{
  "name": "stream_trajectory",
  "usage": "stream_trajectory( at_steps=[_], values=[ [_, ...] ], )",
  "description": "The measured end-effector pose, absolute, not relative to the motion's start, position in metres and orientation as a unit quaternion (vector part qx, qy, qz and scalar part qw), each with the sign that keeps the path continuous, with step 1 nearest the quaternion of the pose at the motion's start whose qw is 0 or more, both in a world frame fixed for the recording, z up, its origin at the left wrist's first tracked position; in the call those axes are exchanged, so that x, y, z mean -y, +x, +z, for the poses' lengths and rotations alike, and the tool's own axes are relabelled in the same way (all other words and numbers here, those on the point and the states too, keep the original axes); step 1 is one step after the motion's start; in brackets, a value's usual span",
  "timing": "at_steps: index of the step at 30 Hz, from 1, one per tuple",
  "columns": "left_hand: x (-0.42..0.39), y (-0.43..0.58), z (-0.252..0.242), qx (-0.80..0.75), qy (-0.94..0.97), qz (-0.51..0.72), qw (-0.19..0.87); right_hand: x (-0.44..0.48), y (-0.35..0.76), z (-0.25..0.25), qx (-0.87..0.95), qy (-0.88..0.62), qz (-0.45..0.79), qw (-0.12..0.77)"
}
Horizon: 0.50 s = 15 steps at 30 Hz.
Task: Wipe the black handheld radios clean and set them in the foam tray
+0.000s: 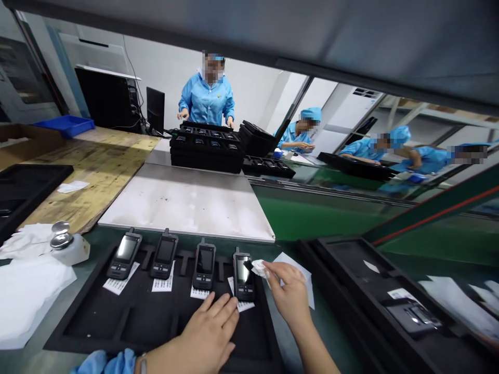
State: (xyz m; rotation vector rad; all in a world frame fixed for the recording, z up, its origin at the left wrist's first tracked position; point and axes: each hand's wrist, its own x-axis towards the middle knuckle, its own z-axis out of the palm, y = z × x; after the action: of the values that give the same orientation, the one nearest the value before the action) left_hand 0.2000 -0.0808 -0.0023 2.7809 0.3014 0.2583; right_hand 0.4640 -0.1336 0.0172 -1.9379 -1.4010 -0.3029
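A black foam tray (pixel 128 317) in front of me holds several black handheld devices with screens, each with a small printed label beneath. My left hand (pixel 208 335) lies flat on the tray, fingers stretched out, just below the rightmost device (pixel 243 274). My right hand (pixel 286 291) pinches a small white cloth (pixel 258 267) against the right side of that device. The other devices (pixel 125 254) stand in a row to the left.
A white sheet (pixel 307 280) lies under my right hand. Another black tray (pixel 393 301) with a device sits at right. White wipes (pixel 27 296) and a dispenser bottle (pixel 68 245) lie at left. Stacked trays (pixel 206 148) and several co-workers in blue stand beyond a green conveyor (pixel 323 213).
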Motion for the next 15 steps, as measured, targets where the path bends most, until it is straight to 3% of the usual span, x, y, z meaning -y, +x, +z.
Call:
stream_trajectory(
  at_steps=[9,15],
  values=[
    [0.089,0.237,-0.015,-0.112,0.973,0.082,0.184,0.109,0.421,0.022,0.664,-0.705,-0.073,0.237],
    [0.089,0.234,-0.014,-0.107,0.977,0.076,0.168,0.113,0.432,0.028,0.629,-0.728,-0.096,0.255]
  ],
)
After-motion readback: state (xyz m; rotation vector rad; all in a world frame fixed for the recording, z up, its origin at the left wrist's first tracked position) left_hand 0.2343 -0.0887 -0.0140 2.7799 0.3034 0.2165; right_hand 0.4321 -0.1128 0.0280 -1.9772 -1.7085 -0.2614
